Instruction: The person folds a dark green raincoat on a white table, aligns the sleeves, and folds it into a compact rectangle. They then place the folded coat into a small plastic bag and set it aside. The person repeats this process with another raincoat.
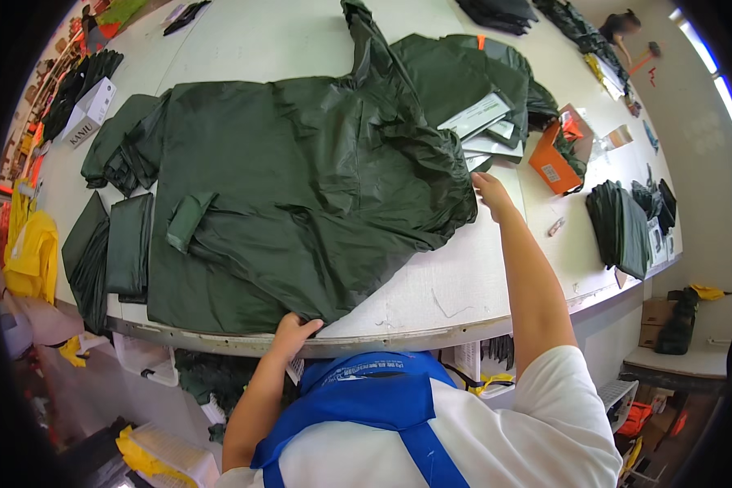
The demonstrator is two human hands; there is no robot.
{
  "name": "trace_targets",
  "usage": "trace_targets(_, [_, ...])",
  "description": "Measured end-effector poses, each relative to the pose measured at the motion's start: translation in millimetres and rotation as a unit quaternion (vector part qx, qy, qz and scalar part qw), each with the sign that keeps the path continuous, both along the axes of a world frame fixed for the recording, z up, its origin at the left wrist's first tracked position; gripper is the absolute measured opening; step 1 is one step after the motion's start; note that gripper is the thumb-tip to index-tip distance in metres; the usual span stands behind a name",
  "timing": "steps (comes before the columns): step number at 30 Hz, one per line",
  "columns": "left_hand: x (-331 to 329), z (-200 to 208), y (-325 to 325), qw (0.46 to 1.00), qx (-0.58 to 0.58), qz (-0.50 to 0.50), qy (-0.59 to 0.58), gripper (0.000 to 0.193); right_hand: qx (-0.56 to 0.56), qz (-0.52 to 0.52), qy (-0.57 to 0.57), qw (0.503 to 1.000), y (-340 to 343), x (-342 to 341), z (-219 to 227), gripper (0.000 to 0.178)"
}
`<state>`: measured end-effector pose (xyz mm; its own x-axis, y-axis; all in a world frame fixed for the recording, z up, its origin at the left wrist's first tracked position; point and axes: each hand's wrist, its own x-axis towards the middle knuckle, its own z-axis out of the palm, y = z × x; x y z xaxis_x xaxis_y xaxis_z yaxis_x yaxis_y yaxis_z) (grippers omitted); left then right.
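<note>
A large dark green raincoat [252, 154] lies spread across the white table, wrinkled toward its gathered right end. One sleeve points away toward the far side, and a cuff [189, 221] lies folded on the left part. At the table's front edge my left hand [293, 333] is closed on the raincoat's near hem, thumb outward, other fingers partly hidden. My right hand [493, 197] is at the gathered right edge, its fingertips pinching the fabric there. White printed cards [480, 122] lie just beyond it, on another green garment [439, 69].
Folded green garments [128, 244] lie at the left, beside a white box [89, 112]. An orange box [555, 159] and a stack of dark green garments [618, 228] stand at the right. White baskets [146, 358] sit under the table. Another person [620, 28] is at the far right.
</note>
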<state>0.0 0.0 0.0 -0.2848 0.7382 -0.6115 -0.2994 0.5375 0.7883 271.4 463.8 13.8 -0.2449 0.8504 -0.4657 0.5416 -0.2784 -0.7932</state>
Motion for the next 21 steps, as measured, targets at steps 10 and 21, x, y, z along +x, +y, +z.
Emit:
trace_targets(10, [-6,-1,-17,0.999,-0.009,0.018,-0.036,0.033,-0.103,-0.027,0.07,0.992,-19,51,60,0.052])
trace_targets(21, [18,7,10,0.923,0.097,0.316,-0.197,0.037,0.403,0.393,-0.157,0.811,-123,83,46,0.039])
